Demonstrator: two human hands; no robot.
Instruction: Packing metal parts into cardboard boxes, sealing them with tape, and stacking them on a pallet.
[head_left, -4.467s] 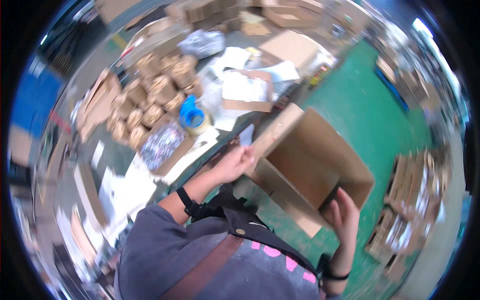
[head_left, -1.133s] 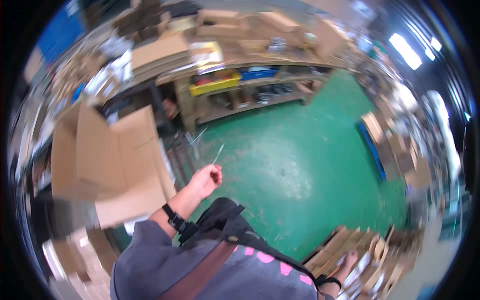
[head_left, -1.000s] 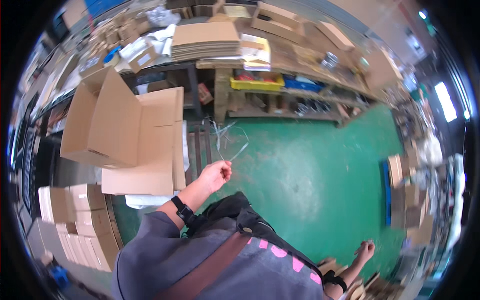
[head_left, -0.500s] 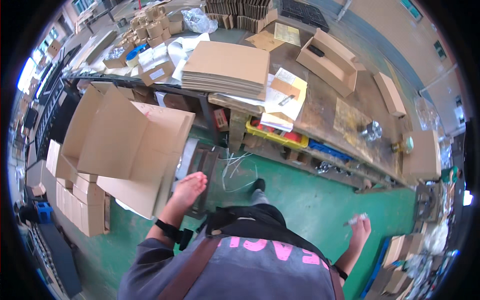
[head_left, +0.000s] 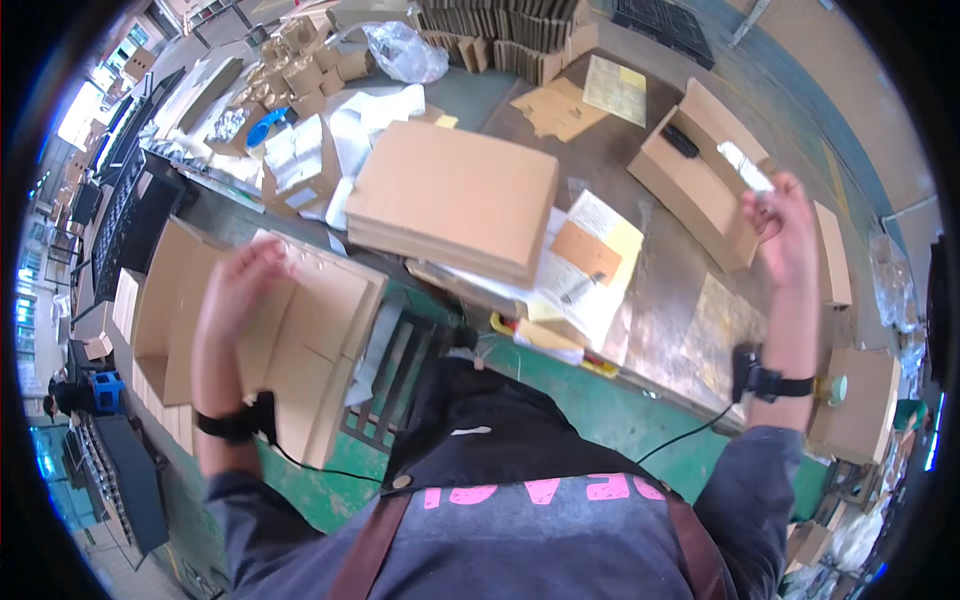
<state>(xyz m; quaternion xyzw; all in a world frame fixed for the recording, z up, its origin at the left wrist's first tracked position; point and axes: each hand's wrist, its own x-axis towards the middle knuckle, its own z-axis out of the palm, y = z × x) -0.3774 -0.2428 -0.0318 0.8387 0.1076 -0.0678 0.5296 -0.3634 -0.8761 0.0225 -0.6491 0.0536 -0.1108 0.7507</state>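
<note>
My right hand [head_left: 782, 225] is raised over the right part of the workbench, its fingers closed on a slim white and silvery object [head_left: 745, 168] whose kind I cannot make out. Behind that object lies a long open cardboard box [head_left: 690, 195] with a black item [head_left: 681, 141] inside. My left hand [head_left: 240, 285] is up in front of an open cardboard carton [head_left: 180, 330] and flat cardboard sheets [head_left: 325, 310] at the left. Motion blurs its fingers, and whether it touches the cardboard is unclear.
A stack of flat cardboard [head_left: 455, 195] sits on the workbench [head_left: 650, 310], with papers [head_left: 590, 260] beside it. Farther back are a clear plastic bag [head_left: 408, 52], cardboard tubes [head_left: 300, 72] and upright cardboard pieces [head_left: 500, 25]. A dark slatted stool [head_left: 385, 385] stands below the bench.
Both my hands have risen, the right one from low at my side to above the bench with the white object in it. The bench now appears closer.
</note>
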